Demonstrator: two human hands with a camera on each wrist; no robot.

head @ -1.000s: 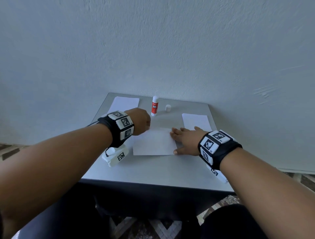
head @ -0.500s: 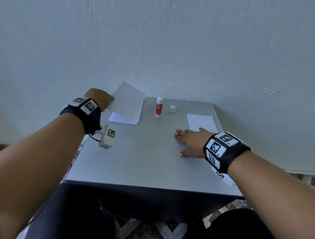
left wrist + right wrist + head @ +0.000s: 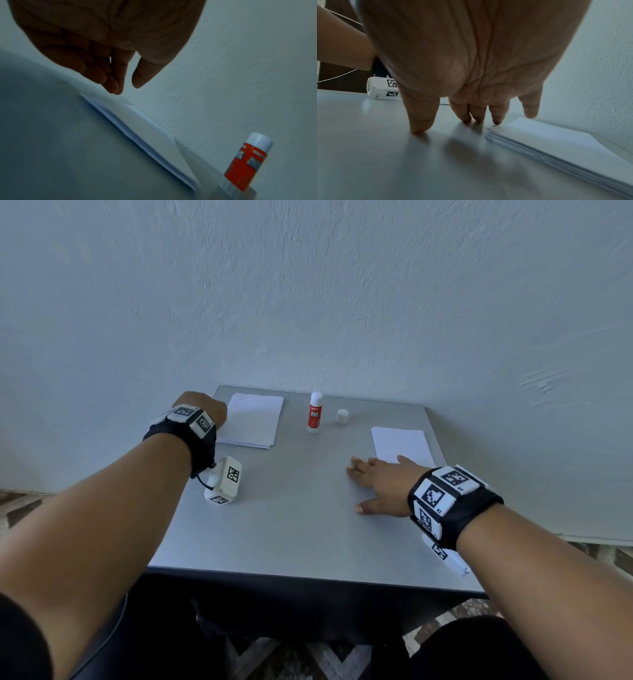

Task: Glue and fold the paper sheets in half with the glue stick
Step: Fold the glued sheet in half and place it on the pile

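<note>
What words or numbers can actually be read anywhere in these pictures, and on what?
"GLUE STICK": white letters on the red label of the glue stick; the small brand above is too blurred to read.
"R2": printed on a marker tile of the right wrist band.
The other tiles carry only black-and-white patterns.

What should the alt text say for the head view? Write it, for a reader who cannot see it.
Two bare forearms with marker wristbands reach over a grey table: the left hand hovers at a stack of white paper, the right hand lies flat beside another paper stack. An uncapped red glue stick stands upright, its white cap beside it.
</note>
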